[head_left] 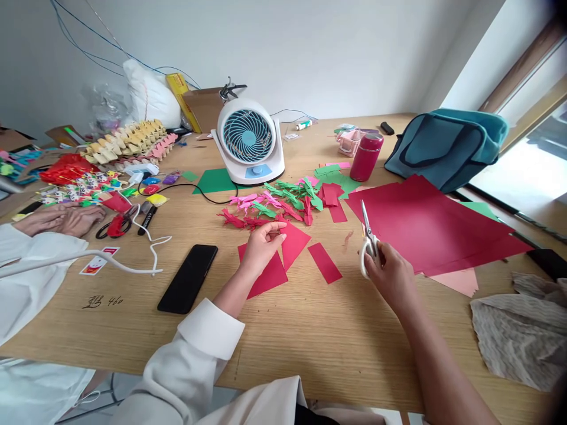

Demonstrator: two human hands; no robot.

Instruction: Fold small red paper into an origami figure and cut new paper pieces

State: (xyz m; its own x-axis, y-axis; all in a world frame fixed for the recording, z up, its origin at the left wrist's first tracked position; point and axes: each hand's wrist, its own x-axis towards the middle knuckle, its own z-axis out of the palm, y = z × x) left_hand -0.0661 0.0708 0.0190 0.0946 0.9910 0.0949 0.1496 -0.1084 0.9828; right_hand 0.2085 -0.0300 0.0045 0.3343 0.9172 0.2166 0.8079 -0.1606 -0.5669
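My left hand [264,247] is closed in a pinch at the edge of a red paper piece [296,241]. Under that piece and my hand lies another red paper piece [267,275]. A narrow red paper strip [325,262] rests apart on the table, between my two hands. My right hand [393,273] grips scissors [368,239] with white handles, their blades pointing away from me and looking nearly closed. Beyond my left hand is a pile of cut and twisted paper shapes [283,199] in green, pink and red.
Large red sheets [411,221] spread at right, before a teal bag [445,147]. A red flask [367,156] and a white fan [248,140] stand behind. A black phone [188,278] lies left of my arm. Another person's hands [64,219] rest at far left.
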